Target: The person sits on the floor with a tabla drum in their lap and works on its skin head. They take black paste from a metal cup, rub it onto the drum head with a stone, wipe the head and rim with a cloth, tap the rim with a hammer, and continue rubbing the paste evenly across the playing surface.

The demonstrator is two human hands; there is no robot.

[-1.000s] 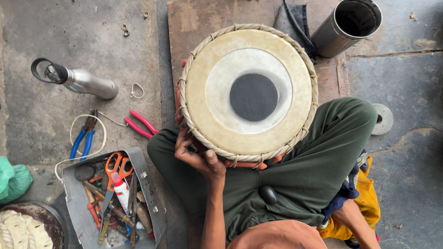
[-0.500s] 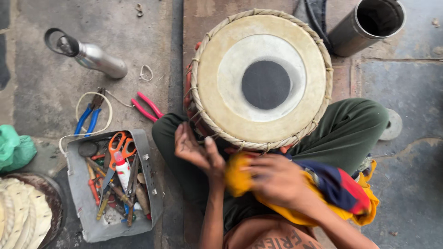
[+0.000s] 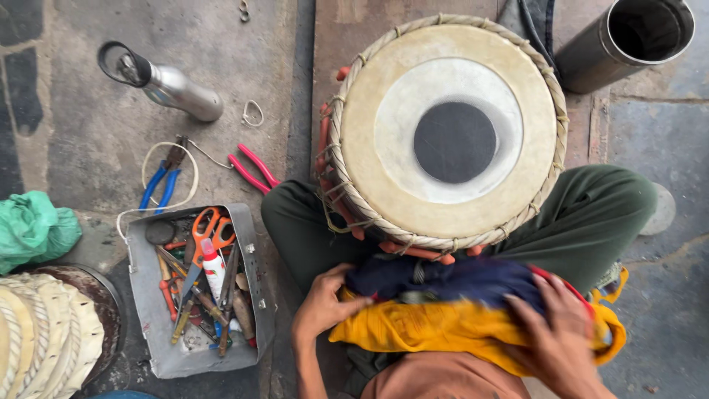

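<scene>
Head view, looking straight down, and the big change is the cloth: a second ago the lap is bare and only the left hand shows, cupped against the drum's near rim. Half a second ago the right hand swings in carrying a yellow bundle. Now both hands are off the drum and on that cloth.

The left hand [image 3: 321, 310] sits at the left end of the yellow and dark blue cloth [image 3: 450, 310], thumb and fingers pinched shut on its edge. The right hand [image 3: 557, 336] presses down on the right end, fingers spread and curled into the fabric; it is motion-blurred, so how tight that grip is I cannot tell. The cloth lies bunched across the lap, between the two hands, its far edge just below the drum.

The drum [image 3: 450, 133] stands upright on its side lacing between the crossed legs in green trousers, pale skin up with the black spot in the middle, and no hand steadies it any more. It reads as the hands turning from holding the drum to handling the cloth right beside it.

Off to the left, a metal tray [image 3: 148, 310] full of scissors and tools, red pliers [image 3: 252, 168] and blue pliers [image 3: 159, 185] on the floor, a steel flask [image 3: 173, 89] lying on its side.
</scene>
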